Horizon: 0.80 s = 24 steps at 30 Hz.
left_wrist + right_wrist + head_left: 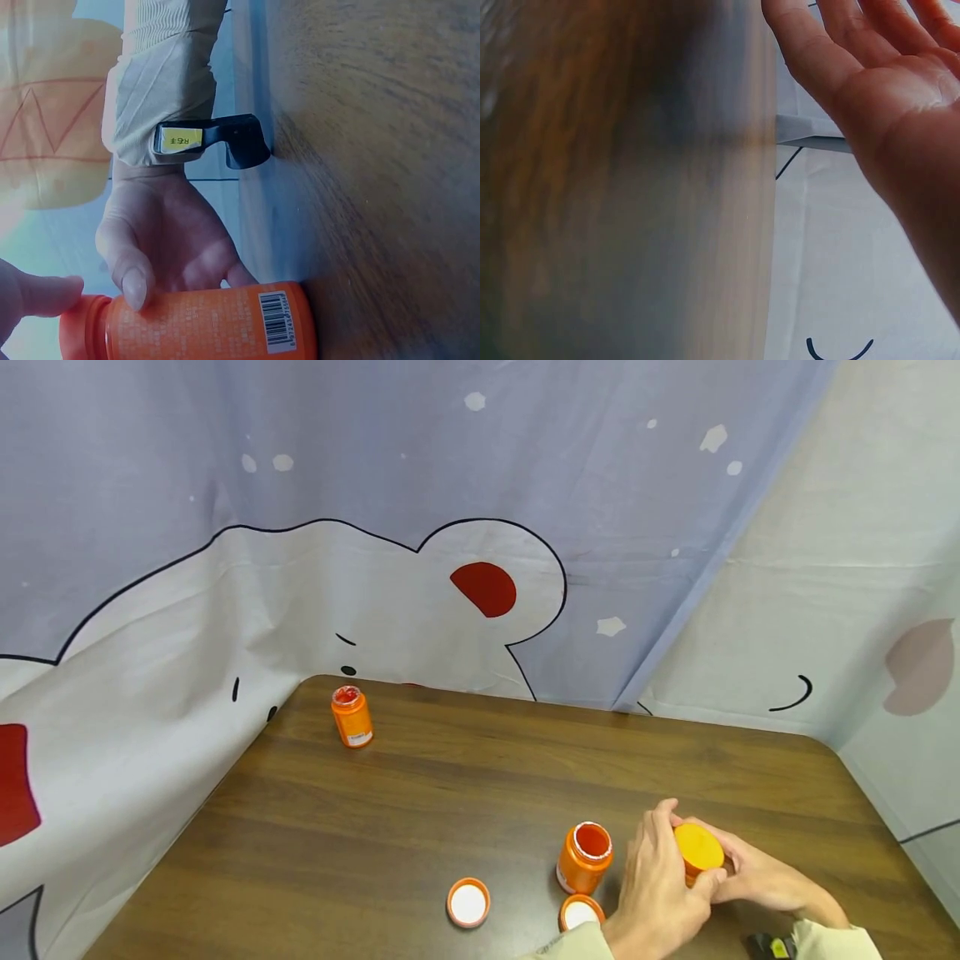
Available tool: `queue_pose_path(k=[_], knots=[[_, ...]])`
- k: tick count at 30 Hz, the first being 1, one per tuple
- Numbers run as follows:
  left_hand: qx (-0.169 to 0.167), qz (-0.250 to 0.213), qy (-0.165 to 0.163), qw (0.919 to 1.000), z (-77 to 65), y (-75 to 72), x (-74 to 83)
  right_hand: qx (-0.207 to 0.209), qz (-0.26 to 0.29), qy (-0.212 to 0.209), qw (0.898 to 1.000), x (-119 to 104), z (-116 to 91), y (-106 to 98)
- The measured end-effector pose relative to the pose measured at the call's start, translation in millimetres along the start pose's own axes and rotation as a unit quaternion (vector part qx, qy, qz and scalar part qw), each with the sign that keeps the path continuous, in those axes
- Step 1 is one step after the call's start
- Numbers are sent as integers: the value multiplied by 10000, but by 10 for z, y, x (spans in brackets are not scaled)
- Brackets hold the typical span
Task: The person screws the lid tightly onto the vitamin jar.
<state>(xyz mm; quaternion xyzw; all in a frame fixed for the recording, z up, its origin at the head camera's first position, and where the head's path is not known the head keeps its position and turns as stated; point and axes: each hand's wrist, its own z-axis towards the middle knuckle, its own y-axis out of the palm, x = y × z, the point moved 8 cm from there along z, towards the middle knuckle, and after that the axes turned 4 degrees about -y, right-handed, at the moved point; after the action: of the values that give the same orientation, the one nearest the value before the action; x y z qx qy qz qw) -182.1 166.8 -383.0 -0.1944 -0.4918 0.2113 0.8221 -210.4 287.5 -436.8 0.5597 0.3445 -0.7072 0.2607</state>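
In the head view my left hand (660,885) holds the yellow-orange cap (698,847) of an upright bottle from above. My right hand (761,877) is wrapped about the same bottle from the other side. The left wrist view shows the orange bottle (210,322) with its barcode label and red-orange cap (82,330). There, a left thumb (49,292) presses the cap, and the right hand (176,232) has its thumb on the bottle's body. A palm and fingers (900,97) fill the right side of the right wrist view; the bottle is not clearly visible there.
An open orange bottle (585,858) stands left of my hands. Two upturned caps, a left one (468,902) and a right one (581,912), lie near the front. Another open bottle (352,717) stands at the table's (450,777) far left corner. Printed curtains (375,593) border the table.
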Motion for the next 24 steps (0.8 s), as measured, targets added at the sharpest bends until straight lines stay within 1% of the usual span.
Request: queue_pose_path(k=[4,7,8,13,15,19,22,24], knots=[[-101,80,26,9999,-8,17,15,-52,154,5,9999,0,3,9],[-205,223,88,9995,-21,32,35,-44,187,-46,9998,-1,2,14],[-251,271,113,9993,-26,36,44,-44,292,-39,9996,1,0,19],[-491,369,292,9977,-49,41,95,-150,615,-79,9980,4,2,46],[-552,357,383,9971,-55,37,116,-232,597,-172,9978,-4,-1,49],[-513,511,516,9960,-70,24,137,-391,621,-317,9968,-14,-8,50],[-348,723,560,9952,-79,14,139,-488,680,-368,9958,-18,-14,52],[-204,825,574,9947,-77,9,139,-466,577,-365,9966,-17,-21,41]])
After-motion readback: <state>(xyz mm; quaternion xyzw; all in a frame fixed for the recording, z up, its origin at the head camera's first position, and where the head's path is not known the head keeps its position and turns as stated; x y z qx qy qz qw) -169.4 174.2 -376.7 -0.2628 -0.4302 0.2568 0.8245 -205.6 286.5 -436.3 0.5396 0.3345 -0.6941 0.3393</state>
